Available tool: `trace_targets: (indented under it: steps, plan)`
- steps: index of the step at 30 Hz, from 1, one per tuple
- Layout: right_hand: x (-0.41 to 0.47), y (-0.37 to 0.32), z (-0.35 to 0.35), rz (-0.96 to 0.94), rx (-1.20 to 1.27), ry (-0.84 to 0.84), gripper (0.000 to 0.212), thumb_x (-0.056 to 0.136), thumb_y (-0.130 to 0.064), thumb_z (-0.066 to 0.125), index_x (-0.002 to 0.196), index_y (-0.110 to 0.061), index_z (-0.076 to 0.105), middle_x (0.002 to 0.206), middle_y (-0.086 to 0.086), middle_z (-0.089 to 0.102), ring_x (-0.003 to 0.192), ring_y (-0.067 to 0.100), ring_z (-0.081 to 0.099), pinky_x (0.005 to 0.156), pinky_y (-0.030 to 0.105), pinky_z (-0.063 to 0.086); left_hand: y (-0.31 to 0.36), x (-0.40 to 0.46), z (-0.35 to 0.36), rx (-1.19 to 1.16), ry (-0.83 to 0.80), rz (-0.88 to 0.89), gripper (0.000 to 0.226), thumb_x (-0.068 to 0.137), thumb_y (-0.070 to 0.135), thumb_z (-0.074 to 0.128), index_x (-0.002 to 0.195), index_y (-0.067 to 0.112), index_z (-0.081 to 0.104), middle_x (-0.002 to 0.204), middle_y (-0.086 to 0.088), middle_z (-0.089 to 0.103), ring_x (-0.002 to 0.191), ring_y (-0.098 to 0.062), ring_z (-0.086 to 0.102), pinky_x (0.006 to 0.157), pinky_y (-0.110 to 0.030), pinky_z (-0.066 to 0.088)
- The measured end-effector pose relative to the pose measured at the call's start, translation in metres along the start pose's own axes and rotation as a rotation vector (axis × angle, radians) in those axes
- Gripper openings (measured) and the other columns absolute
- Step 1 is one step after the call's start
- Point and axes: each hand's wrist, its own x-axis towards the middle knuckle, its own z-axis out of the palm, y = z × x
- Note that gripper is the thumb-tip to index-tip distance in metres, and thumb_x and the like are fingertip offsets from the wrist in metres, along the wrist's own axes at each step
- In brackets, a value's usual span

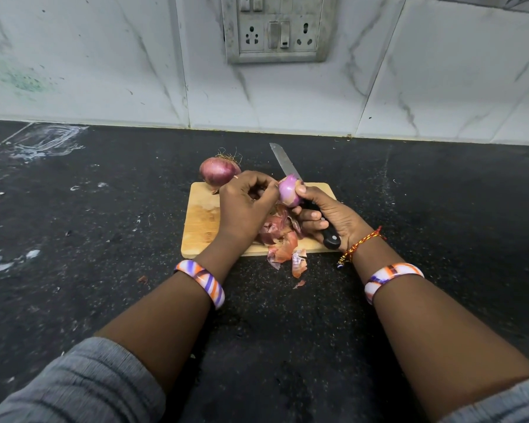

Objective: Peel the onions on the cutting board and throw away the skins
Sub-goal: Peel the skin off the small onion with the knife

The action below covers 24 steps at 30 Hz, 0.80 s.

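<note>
A wooden cutting board (199,222) lies on the black counter. Above it I hold a small, partly peeled purple onion (288,192). My left hand (246,206) pinches its left side, fingers curled at the skin. My right hand (330,216) grips a black-handled knife (283,161) whose blade points away toward the wall, and its thumb presses on the onion's right side. An unpeeled red onion (219,171) with dry roots sits at the board's far left corner. Loose onion skins (283,239) lie piled on the board's near edge and spill onto the counter.
The black speckled counter (104,209) stretches to both sides, with white smears at the left. A marble-tiled wall (104,71) closes the back, with a socket panel (275,29) above the board. A small skin scrap (300,283) lies on the counter near me.
</note>
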Motion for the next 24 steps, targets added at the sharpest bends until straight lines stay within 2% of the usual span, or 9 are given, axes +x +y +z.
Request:
trace_targets:
  steps: [3, 5, 9, 13, 18, 24]
  plan:
    - [-0.0007, 0.0003, 0.0027, -0.008, -0.020, -0.011, 0.018, 0.085, -0.024, 0.053, 0.083, -0.006, 0.050, 0.054, 0.000, 0.050, 0.028, 0.003, 0.035, 0.027, 0.007, 0.025, -0.0001, 0.0003, 0.0004, 0.069, -0.030, -0.004, 0.009, 0.078, -0.001, 0.061, 0.076, 0.007, 0.064, 0.071, -0.002, 0.061, 0.064, -0.010, 0.054, 0.059, -0.017, 0.044]
    - [-0.0003, 0.0009, 0.0036, -0.012, -0.011, -0.012, 0.028, 0.073, -0.029, 0.061, 0.081, -0.005, 0.051, 0.054, 0.001, 0.049, 0.027, 0.003, 0.034, 0.026, 0.007, 0.025, -0.0002, 0.0003, 0.0012, 0.116, -0.036, 0.007, 0.007, 0.081, 0.000, 0.058, 0.076, 0.003, 0.063, 0.071, -0.003, 0.060, 0.064, -0.014, 0.053, 0.059, -0.024, 0.044]
    - [0.0012, 0.0004, 0.0019, -0.027, 0.048, 0.026, 0.030, 0.094, -0.032, 0.043, 0.081, -0.006, 0.050, 0.056, 0.002, 0.046, 0.027, 0.004, 0.033, 0.026, 0.007, 0.023, -0.0005, 0.0006, 0.0010, 0.109, 0.000, -0.019, 0.009, 0.087, 0.004, 0.051, 0.081, 0.005, 0.059, 0.070, 0.005, 0.053, 0.064, -0.008, 0.047, 0.060, -0.022, 0.040]
    - [0.0013, 0.0005, 0.0024, -0.029, 0.024, 0.041, 0.032, 0.096, -0.032, 0.041, 0.080, -0.006, 0.050, 0.053, 0.001, 0.049, 0.027, 0.004, 0.033, 0.026, 0.006, 0.022, 0.0035, -0.0017, 0.0012, 0.009, -0.072, -0.007, 0.014, 0.083, 0.021, 0.053, 0.085, 0.010, 0.062, 0.076, 0.006, 0.059, 0.067, 0.000, 0.053, 0.064, -0.015, 0.044]
    - [0.0009, -0.0005, 0.0037, -0.024, 0.018, 0.055, 0.030, 0.096, -0.030, 0.042, 0.082, -0.005, 0.051, 0.054, 0.002, 0.049, 0.027, 0.004, 0.034, 0.026, 0.006, 0.023, -0.0005, -0.0016, -0.0009, -0.015, -0.065, 0.030, 0.008, 0.080, 0.010, 0.063, 0.087, 0.012, 0.067, 0.077, 0.004, 0.063, 0.068, 0.005, 0.057, 0.064, -0.008, 0.044]
    - [0.0025, -0.0001, 0.0051, -0.002, -0.026, 0.058, 0.030, 0.096, -0.028, 0.042, 0.079, -0.004, 0.049, 0.055, 0.002, 0.049, 0.027, 0.004, 0.033, 0.026, 0.007, 0.024, 0.0006, -0.0017, -0.0016, 0.014, -0.045, 0.006, 0.007, 0.077, 0.006, 0.065, 0.075, 0.013, 0.065, 0.067, 0.008, 0.059, 0.060, 0.002, 0.054, 0.057, -0.010, 0.043]
